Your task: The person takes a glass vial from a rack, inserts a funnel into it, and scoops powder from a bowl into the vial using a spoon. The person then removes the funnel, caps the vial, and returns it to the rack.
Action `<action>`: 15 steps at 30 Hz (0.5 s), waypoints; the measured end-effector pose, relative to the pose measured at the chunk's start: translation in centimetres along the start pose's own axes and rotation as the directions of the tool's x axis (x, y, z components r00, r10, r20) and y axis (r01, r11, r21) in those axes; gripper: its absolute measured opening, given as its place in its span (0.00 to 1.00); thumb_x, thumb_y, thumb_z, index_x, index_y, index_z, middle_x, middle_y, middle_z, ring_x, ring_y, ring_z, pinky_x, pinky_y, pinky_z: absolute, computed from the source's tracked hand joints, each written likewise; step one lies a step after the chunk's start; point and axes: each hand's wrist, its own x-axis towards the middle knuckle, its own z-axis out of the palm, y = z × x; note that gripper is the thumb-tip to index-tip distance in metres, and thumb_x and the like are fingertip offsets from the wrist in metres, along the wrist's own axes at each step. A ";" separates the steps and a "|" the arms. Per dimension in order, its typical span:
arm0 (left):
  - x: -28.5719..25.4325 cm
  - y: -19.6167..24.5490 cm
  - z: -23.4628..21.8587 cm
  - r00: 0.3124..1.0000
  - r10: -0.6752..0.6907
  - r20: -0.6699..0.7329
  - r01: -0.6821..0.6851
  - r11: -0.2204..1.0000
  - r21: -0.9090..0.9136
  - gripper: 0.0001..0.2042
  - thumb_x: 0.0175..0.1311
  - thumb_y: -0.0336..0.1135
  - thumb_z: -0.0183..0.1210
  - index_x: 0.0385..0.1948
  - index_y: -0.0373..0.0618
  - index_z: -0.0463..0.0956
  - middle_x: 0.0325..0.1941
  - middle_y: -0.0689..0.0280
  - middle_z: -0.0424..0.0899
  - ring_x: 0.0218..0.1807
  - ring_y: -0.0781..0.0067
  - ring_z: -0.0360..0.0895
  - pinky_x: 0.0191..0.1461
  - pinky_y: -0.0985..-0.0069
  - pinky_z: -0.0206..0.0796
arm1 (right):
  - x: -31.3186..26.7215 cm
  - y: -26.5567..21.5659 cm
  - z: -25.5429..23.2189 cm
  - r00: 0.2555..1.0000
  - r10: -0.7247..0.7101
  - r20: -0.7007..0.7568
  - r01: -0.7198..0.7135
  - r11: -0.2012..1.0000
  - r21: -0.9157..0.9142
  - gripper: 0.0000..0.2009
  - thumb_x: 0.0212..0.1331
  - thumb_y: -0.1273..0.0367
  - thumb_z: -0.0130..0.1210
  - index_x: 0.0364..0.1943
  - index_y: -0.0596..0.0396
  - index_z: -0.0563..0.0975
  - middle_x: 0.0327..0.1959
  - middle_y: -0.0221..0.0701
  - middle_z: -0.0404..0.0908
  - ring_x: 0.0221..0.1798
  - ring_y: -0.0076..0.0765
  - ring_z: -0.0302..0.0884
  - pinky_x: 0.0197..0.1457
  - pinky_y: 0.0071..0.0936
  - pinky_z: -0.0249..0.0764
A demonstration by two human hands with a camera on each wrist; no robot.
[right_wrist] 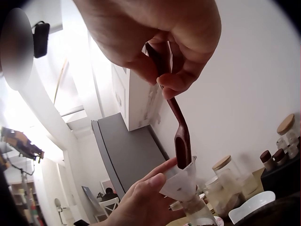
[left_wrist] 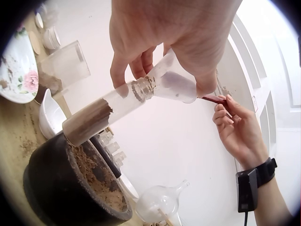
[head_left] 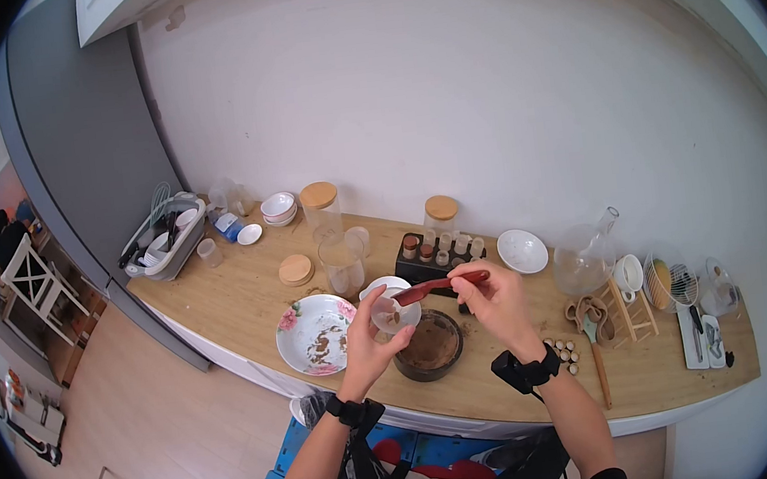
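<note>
My left hand (head_left: 367, 346) holds a translucent white funnel (left_wrist: 175, 84), its narrow end in the mouth of a clear glass vial (left_wrist: 89, 121). Brown powder fills the lower part of the vial, and crumbs cling around its neck. One left fingertip lies against the vial. My right hand (head_left: 495, 307) pinches the handle of a dark red wooden scoop (right_wrist: 182, 147), whose bowl tips down at the funnel's wide mouth. Below is a black bowl (left_wrist: 51, 186) with brown powder inside. A floral plate (head_left: 294, 344) with brown crumbs lies to the left.
Behind the hands stand a black rack (head_left: 410, 269) of small vials, a small white dish (left_wrist: 51, 113) and a clear jar (head_left: 342, 267) with brown contents. At right are a glass flask (head_left: 582, 261), a wooden rack (head_left: 633, 316) and a long-handled spatula (head_left: 599, 357).
</note>
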 end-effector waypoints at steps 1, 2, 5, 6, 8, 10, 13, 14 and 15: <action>-0.1 0.0 0.0 1.000 0.002 0.001 -0.002 1.000 -0.001 0.36 0.50 0.27 0.69 0.63 0.43 0.62 0.49 0.64 0.73 0.53 0.71 0.73 0.59 0.70 0.70 | -0.2 0.0 0.1 0.999 -0.040 0.014 0.041 0.997 -0.059 0.06 0.59 0.73 0.59 0.39 0.60 0.80 0.30 0.30 0.81 0.29 0.21 0.74 0.31 0.19 0.69; -0.1 -0.1 0.0 1.000 0.002 0.001 -0.002 1.000 0.000 0.36 0.50 0.27 0.69 0.63 0.43 0.62 0.49 0.64 0.73 0.53 0.71 0.73 0.59 0.70 0.70 | -0.3 0.0 0.2 0.999 -0.040 0.014 0.041 0.998 -0.058 0.06 0.59 0.73 0.59 0.39 0.60 0.80 0.30 0.30 0.81 0.29 0.21 0.74 0.31 0.19 0.69; -0.1 -0.3 0.0 1.000 -0.001 0.000 0.001 1.000 -0.023 0.36 0.50 0.27 0.69 0.63 0.43 0.62 0.49 0.64 0.73 0.53 0.71 0.73 0.60 0.70 0.69 | -0.9 -1.2 0.8 0.977 -0.170 0.127 0.188 0.972 -0.143 0.06 0.56 0.75 0.60 0.37 0.58 0.80 0.30 0.33 0.79 0.30 0.28 0.76 0.32 0.22 0.70; -0.2 -0.3 -0.1 1.000 -0.009 -0.003 0.009 0.999 -0.038 0.36 0.50 0.27 0.69 0.63 0.43 0.61 0.49 0.64 0.73 0.53 0.71 0.73 0.60 0.70 0.70 | -1.1 -1.2 0.8 0.971 -0.180 0.159 0.206 0.964 -0.170 0.05 0.56 0.76 0.59 0.37 0.60 0.80 0.31 0.32 0.79 0.31 0.26 0.76 0.34 0.21 0.72; 0.0 -0.2 -0.1 1.000 -0.014 -0.004 0.014 0.998 -0.053 0.36 0.50 0.27 0.69 0.63 0.43 0.61 0.49 0.64 0.72 0.54 0.71 0.73 0.60 0.70 0.70 | -1.2 -1.2 0.7 0.963 -0.190 0.190 0.227 0.953 -0.199 0.05 0.57 0.76 0.59 0.36 0.61 0.80 0.31 0.31 0.79 0.32 0.24 0.76 0.35 0.21 0.73; -0.1 0.0 -0.2 0.999 -0.020 0.027 0.021 0.999 -0.029 0.37 0.51 0.26 0.68 0.65 0.42 0.59 0.51 0.62 0.71 0.55 0.70 0.71 0.61 0.70 0.67 | -1.4 -1.0 0.3 0.982 -0.179 0.063 0.185 0.977 -0.107 0.05 0.57 0.76 0.58 0.37 0.61 0.80 0.31 0.30 0.78 0.32 0.23 0.76 0.34 0.20 0.72; -0.1 -0.2 -0.1 1.000 0.004 -0.001 -0.004 1.000 -0.018 0.36 0.50 0.27 0.69 0.63 0.43 0.61 0.50 0.63 0.72 0.54 0.70 0.73 0.60 0.70 0.70 | -1.7 -1.4 -0.7 0.992 -0.050 -0.118 0.060 0.995 0.078 0.04 0.58 0.76 0.58 0.36 0.61 0.79 0.29 0.30 0.78 0.30 0.19 0.73 0.32 0.18 0.69; -0.1 -0.2 -0.1 1.000 0.002 0.000 -0.002 1.000 -0.020 0.36 0.50 0.27 0.69 0.63 0.43 0.61 0.50 0.63 0.72 0.54 0.70 0.73 0.60 0.70 0.70 | -1.9 -1.1 -1.0 0.992 -0.048 -0.118 0.057 0.995 0.077 0.04 0.58 0.76 0.58 0.36 0.61 0.79 0.29 0.30 0.78 0.30 0.19 0.73 0.32 0.18 0.69; -0.1 -0.2 -0.1 1.000 -0.002 0.000 0.002 1.000 -0.020 0.36 0.50 0.27 0.69 0.63 0.43 0.61 0.50 0.63 0.72 0.54 0.70 0.73 0.60 0.70 0.70 | -2.2 -0.5 -1.1 0.979 0.008 -0.204 0.017 0.993 0.121 0.04 0.59 0.75 0.58 0.35 0.62 0.79 0.27 0.29 0.78 0.28 0.17 0.73 0.31 0.18 0.68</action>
